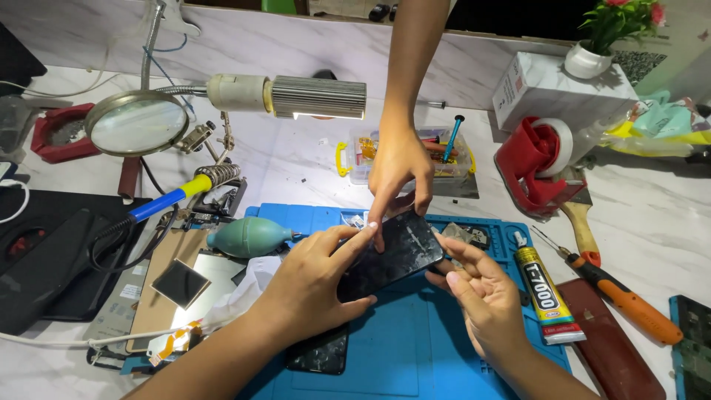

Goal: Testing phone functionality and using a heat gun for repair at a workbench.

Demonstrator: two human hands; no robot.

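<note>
A black phone (389, 255) with a scuffed glass face is held tilted above a blue work mat (415, 348). My left hand (315, 285) grips its left edge, fingers laid over the glass. My right hand (478, 285) holds its right edge with the fingers curled. Another person's hand (400, 174) reaches down from the top and presses a fingertip on the phone's upper part. A second dark phone part (320, 354) lies on the mat under my left wrist.
A glue tube (544, 292) lies right of the mat, with an orange-handled screwdriver (626, 300) and a red tape dispenser (537, 167) beyond. On the left are a green air blower (248, 237), a soldering iron (167, 201), a magnifier (135, 122) and a lamp (296, 96). A clear parts box (355, 159) stands behind.
</note>
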